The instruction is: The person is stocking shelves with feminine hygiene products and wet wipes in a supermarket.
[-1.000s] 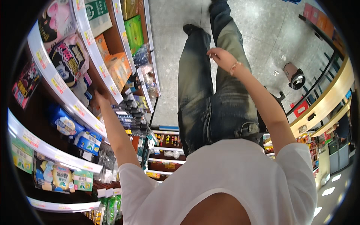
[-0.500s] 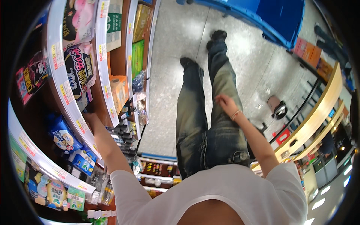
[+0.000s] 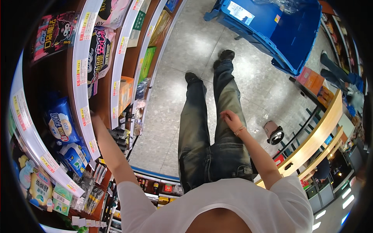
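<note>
- Left hand (image 3: 93,115): arm stretched out to the shelving on the person's left, the hand gone in behind the white price-strip front edge of a middle shelf (image 3: 86,112). Fingers hidden by that edge, so I cannot tell how far they are spread or whether they hold anything.
- Change over the last second: the hand sat lower on the rack, by the dark hanging items (image 3: 118,136); now it is higher and deeper, past the shelf's front edge (a reach onto this shelf rather than to the pegs, by my reading).
- Nearest goods to it: blue soft packs (image 3: 60,122) just left of the wrist on the tier behind, an orange box (image 3: 125,91) on the shelf to its right.
- Right hand (image 3: 230,118): empty, fingers loosely curled, hanging free over the right thigh of the jeans (image 3: 217,151). It has dropped from its earlier raised position and is well apart from every shelf.
- Far: blue crate (image 3: 272,31) on the grey floor (image 3: 182,58), beyond the shoes.
</note>
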The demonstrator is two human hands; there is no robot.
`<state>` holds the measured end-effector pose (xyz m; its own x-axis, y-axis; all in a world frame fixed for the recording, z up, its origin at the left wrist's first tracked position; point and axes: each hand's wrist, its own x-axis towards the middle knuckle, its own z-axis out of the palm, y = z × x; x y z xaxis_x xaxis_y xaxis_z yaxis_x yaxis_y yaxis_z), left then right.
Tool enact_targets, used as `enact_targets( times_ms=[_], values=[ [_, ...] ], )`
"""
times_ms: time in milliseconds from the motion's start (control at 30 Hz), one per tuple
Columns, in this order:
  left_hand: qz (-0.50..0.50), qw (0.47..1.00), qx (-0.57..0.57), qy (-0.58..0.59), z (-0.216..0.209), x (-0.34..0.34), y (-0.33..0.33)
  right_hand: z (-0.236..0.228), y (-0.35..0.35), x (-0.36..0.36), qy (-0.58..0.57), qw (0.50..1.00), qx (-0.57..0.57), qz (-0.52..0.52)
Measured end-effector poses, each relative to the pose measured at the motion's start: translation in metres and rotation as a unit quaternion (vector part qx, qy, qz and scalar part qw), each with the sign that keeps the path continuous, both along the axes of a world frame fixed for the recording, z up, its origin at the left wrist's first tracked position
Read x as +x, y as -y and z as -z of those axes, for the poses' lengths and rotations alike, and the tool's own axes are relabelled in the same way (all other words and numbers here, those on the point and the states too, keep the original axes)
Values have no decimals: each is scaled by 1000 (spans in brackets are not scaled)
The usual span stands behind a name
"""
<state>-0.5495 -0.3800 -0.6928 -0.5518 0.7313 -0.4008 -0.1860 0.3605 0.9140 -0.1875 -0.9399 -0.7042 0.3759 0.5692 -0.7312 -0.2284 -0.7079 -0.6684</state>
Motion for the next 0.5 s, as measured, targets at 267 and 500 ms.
enact_targets(
  times_ms=[267, 500],
  values=[
    [71, 990, -58, 105, -82, 5, 173, -26, -58, -14, -21, 990, 137, 41],
    [205, 960, -183, 63, -145, 97, 330, -131, -153, -38, 76, 941, 307, -121]
  ],
)
